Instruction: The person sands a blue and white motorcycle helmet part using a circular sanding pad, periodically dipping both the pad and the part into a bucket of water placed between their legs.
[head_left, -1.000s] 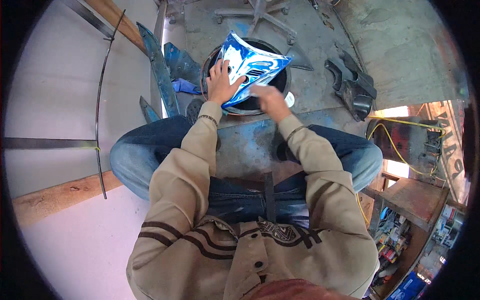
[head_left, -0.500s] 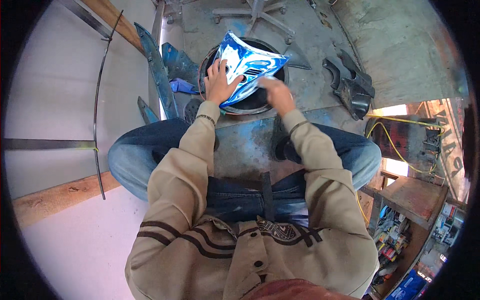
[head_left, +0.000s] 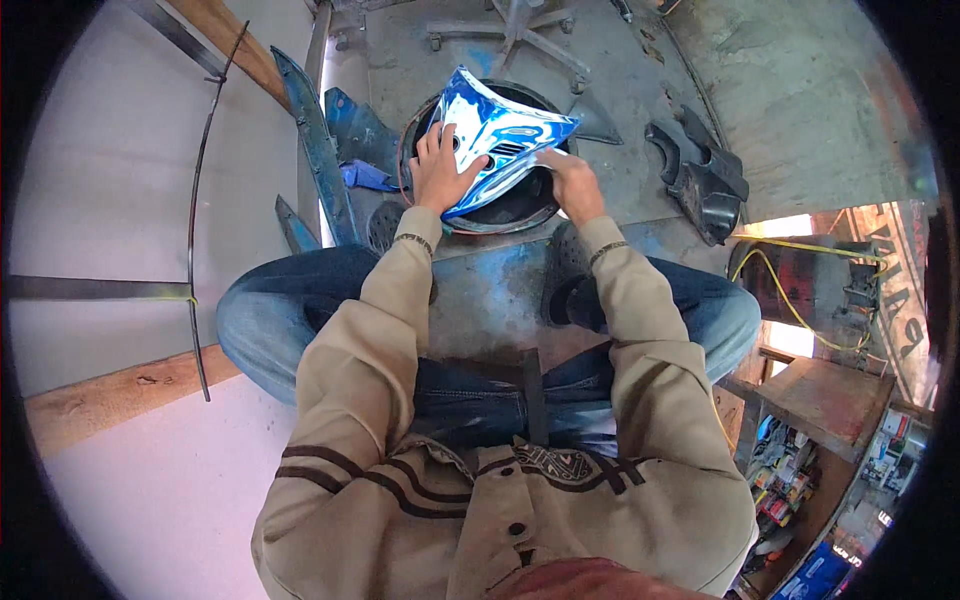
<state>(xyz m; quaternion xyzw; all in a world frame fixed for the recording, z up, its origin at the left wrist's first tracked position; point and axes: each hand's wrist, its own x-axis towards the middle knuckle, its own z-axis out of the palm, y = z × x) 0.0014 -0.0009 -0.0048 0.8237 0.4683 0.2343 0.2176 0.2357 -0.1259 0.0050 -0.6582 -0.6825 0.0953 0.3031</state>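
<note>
A glossy blue and white moulded panel [head_left: 505, 118] with slots and round holes lies tilted across a round black tub [head_left: 510, 210]. My left hand [head_left: 438, 172] rests on the panel's left part, fingers spread and thumb apart, pressing on its surface. At the panel's lower right edge, my right hand [head_left: 574, 186] has its fingers closed. Something pale shows at its fingertips and below the hand, too little of it to name. The tub's inside is dark and partly covered by the panel.
Dark blue panels [head_left: 325, 150] lean by the left wall, near a blue cloth-like item [head_left: 366, 175]. A wheeled chair base [head_left: 515, 30] stands beyond the tub. Black moulded parts [head_left: 700, 180] lie on the floor at right. A wooden shelf [head_left: 825, 400] with small goods stands lower right.
My right hand has moved right and slightly down, away from the middle of the panel's lower edge. My left hand stays on the panel, which has barely shifted.
</note>
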